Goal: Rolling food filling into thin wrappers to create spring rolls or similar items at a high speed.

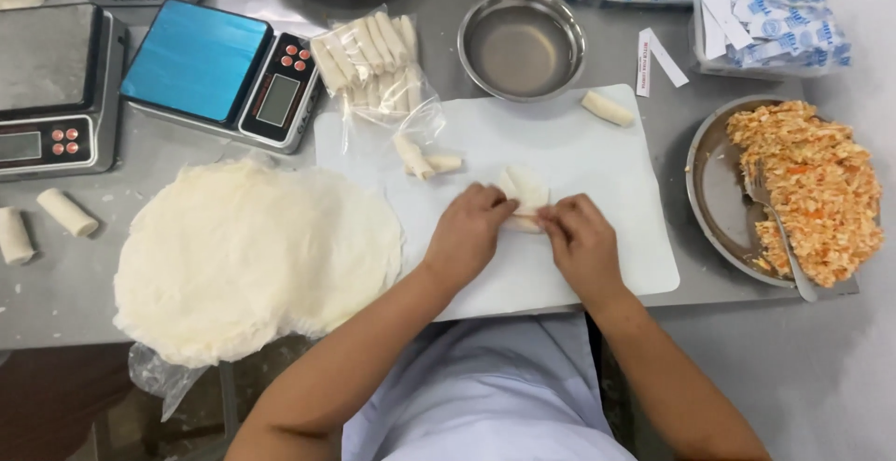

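Left hand: our left hand lies on the white cutting mat, its grip pinching the left end of the half-rolled wrapper.
Right hand: our right hand presses the right end of the same wrapper, fingers curled tight on it.
Wrapper: we see it between both hands near the middle of the mat, its upper flap not yet folded down.
Finished rolls: two rolls rest on the mat just left of our hands; one roll lies at the far edge; a clear bag of rolls sits beyond.
Wrapper stack: a round pile of wrappers lies on the table to our left.
Filling: a metal tray of orange shredded filling with a fork stands to our right.
Far side: a blue-topped scale and an empty steel bowl.
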